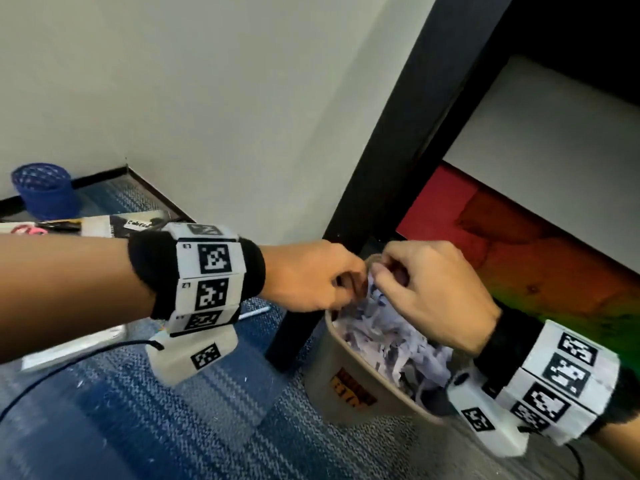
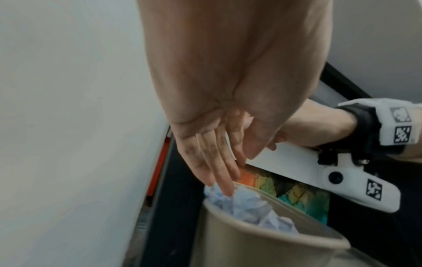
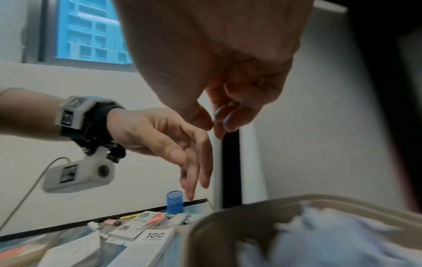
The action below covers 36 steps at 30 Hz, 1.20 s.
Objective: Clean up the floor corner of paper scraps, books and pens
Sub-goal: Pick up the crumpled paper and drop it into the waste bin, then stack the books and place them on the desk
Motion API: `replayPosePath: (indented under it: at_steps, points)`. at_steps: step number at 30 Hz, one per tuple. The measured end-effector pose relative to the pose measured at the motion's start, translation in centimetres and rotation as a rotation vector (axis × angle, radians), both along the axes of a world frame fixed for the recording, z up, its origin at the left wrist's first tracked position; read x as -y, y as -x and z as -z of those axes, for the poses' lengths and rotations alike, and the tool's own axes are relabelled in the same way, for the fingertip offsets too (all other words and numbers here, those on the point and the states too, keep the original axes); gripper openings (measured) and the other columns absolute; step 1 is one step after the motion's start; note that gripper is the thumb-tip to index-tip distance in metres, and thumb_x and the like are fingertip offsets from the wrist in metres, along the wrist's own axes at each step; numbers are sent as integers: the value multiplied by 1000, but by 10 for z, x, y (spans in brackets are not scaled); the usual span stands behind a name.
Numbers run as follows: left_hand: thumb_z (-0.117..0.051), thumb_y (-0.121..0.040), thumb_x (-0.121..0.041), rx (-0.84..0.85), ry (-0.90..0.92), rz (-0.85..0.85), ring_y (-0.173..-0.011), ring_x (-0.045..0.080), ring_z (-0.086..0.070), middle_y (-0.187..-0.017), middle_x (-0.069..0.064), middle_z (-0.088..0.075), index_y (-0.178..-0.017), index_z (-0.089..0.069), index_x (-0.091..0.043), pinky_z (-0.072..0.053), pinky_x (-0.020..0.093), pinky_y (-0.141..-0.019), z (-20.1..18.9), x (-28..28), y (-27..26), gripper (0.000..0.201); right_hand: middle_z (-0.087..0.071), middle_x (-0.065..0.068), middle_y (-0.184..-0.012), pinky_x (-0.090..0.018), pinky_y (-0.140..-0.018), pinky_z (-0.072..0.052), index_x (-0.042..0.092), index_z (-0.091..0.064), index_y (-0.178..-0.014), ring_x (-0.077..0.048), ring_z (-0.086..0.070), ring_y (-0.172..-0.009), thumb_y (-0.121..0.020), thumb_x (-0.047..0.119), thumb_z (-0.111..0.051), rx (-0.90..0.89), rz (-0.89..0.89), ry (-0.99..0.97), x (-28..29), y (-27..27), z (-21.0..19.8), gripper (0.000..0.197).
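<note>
A beige bin (image 1: 329, 386) (image 2: 251, 247) (image 3: 219, 216) stands on the blue carpet by a black table leg. It is heaped with white paper scraps (image 1: 384, 337) (image 2: 248, 207) (image 3: 319, 236). Both hands hover over its far rim. My left hand (image 1: 349, 285) (image 2: 237, 173) (image 3: 194, 180) points its straight fingers down, and the fingertips touch the top scraps. My right hand (image 1: 384, 275) (image 3: 214, 124) has its fingers curled with the thumb tip near the fingertips. Nothing shows between them. Books (image 1: 121, 225) (image 3: 150, 242) and a pen (image 1: 254, 312) lie on the floor.
A blue mesh pen holder (image 1: 45, 192) (image 3: 174, 202) stands in the wall corner, with pink scissors (image 1: 29, 231) (image 3: 153, 219) on the books nearby. The black table leg (image 1: 381, 168) rises just behind the bin. A colourful board (image 1: 519, 254) leans under the table.
</note>
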<state>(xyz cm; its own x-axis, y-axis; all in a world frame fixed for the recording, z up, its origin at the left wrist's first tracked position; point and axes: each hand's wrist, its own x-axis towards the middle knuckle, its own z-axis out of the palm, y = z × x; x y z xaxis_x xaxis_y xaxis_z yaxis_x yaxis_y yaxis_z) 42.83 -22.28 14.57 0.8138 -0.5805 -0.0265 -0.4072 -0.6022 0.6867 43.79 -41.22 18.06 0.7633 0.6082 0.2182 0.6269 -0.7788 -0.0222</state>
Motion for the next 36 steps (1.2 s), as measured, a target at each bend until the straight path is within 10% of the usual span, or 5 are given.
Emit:
replayPosePath:
  at_steps: [10,22,27,32,36]
  points:
    - [-49,-92,-24,101,-925,29,-90,31,-65,-99,10,-69,-101,-65,-10,-51,34,-72,33,-177,45,22,-54,-3,-100,-38,-79,-45,21,-59,-98,-26,-55,-93,-90,43,-49,-152,-250,309,-193,30,39,25]
    - [-50,-93,-19,-267,-1085,-482,-85,26,-52,-90,7,-59,-82,-50,-12,-46,31,-76,46,-380,134,13,-65,-11,-107,-39,-84,-52,16,-65,-105,-32,-61,-100,-87,37,-55,-199,-688,672,-428,37,81,29]
    - [-53,-97,-19,-346,-1045,-786,-102,27,-60,-117,10,-65,-119,-62,-10,-41,28,-76,50,-439,201,26,-67,-11,-107,-35,-84,-50,16,-65,-104,-31,-60,-99,-89,37,-55,-187,-836,718,-518,58,122,28]
    - [-51,-98,-18,-801,-1046,-879,-73,24,-47,-76,6,-48,-87,-53,-17,-30,24,-47,79,-449,300,11,-64,-12,-119,-31,-81,-43,13,-59,-119,-31,-59,-110,-95,37,-51,-75,-1016,894,-575,108,161,34]
    - [-59,-94,-22,-922,-938,-1099,-85,24,-54,-116,13,-64,-117,-62,-3,-43,29,-70,104,-446,369,30,-64,-13,-115,-36,-85,-50,10,-57,-113,-32,-61,-103,-94,47,-52,-135,-992,941,-592,126,190,43]
